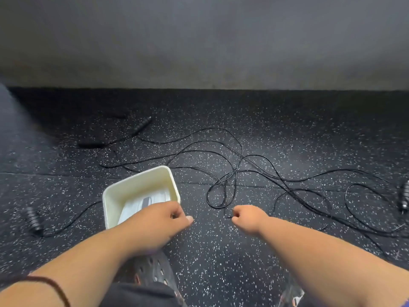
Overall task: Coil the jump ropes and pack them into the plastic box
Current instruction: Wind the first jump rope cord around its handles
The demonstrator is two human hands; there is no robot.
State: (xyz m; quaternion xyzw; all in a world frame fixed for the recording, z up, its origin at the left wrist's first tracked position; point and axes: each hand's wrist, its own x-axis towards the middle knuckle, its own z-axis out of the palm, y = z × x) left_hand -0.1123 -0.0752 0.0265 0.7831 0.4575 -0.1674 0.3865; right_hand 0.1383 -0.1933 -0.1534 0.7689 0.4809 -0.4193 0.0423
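Observation:
Black jump ropes [234, 171] lie tangled across the speckled floor, with loops in the middle and to the right. Their black handles lie at the far left [141, 125], near left [33, 218] and right edge [404, 196]. A white plastic box [110, 196] stands open at centre left, with a pale flat item inside. My left hand [161, 220] hovers over the box's near right corner, fingers curled, nothing seen in it. My right hand [247, 217] is a fist just below a rope loop; a short black bit of rope shows at its fingertips.
The black rubber floor [210, 251] is speckled white and ends at a grey wall [199, 52] behind. My shoes [155, 271] are at the bottom between my arms. A dark band circles my left wrist [59, 286].

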